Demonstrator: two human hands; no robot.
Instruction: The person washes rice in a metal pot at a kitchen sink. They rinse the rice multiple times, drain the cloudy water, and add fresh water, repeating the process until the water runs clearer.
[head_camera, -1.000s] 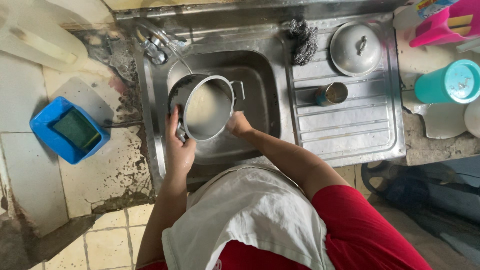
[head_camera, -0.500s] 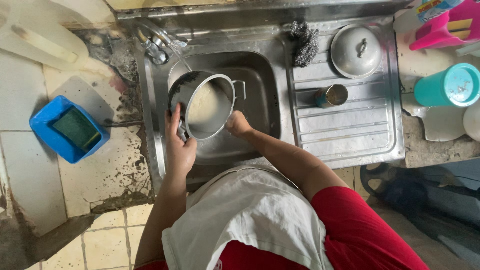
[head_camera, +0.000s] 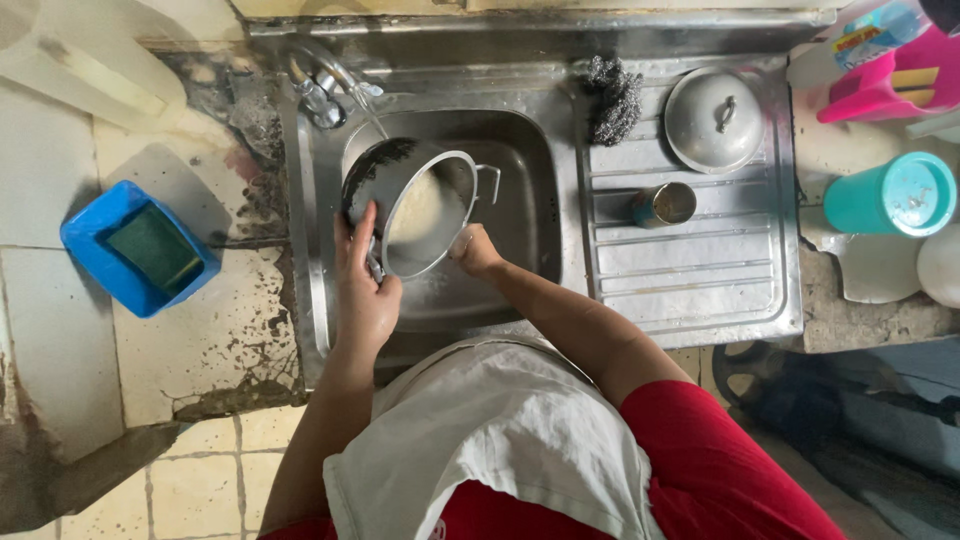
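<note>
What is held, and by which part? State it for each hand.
Left hand grips the metal pot by its blackened outer wall. Right hand is at the pot's rim; its hold cannot be told.

tilted metal pot held over the steel sink, left hand gripping its dark outer wall, right hand at the rim on the opposite side, whitish contents visible inside, thin stream from the tap falling into it. on the drainboard: steel-wool scourer, domed lid, small tin can. blue tray with green sponge on the worn tiled counter well left of the sink, teal cup at far right.
</note>
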